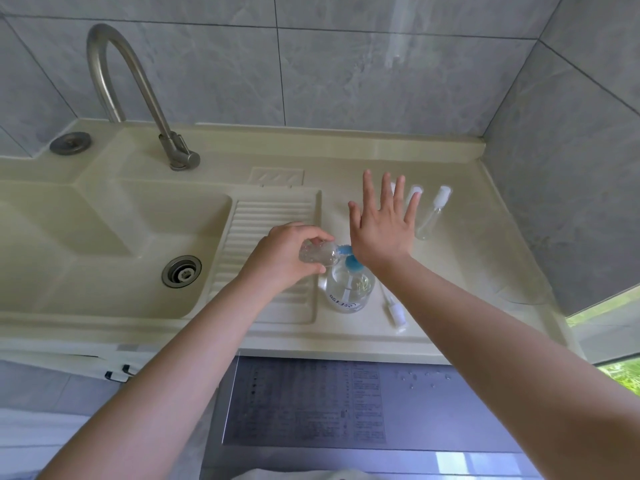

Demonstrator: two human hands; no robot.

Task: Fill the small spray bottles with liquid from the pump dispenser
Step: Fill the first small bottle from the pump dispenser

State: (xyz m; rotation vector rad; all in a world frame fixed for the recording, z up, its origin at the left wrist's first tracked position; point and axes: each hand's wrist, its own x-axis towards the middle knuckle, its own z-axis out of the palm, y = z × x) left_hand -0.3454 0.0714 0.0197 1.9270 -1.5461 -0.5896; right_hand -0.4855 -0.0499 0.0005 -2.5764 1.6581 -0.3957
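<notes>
We see the left hand (284, 258) gripping a small bottle (317, 255) at the pump dispenser (349, 289), while the right hand (381, 223) spreads wide, holding nothing.

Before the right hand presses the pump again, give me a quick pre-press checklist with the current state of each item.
1. Small bottle held: ok, the left hand grips it, tipped on its side toward the blue pump head.
2. Bottle mouth at the nozzle: cannot tell, the joint is partly hidden by the right hand.
3. Right hand ready on the pump: ok, open with straight fingers, its heel over the pump head.
4. Pump dispenser upright on the counter: ok, and it holds clear liquid.
5. Removed spray top: ok, lying on the counter beside the dispenser.
6. Next bottles: ok, one spray bottle lies beyond the right hand; others are partly hidden.
</notes>
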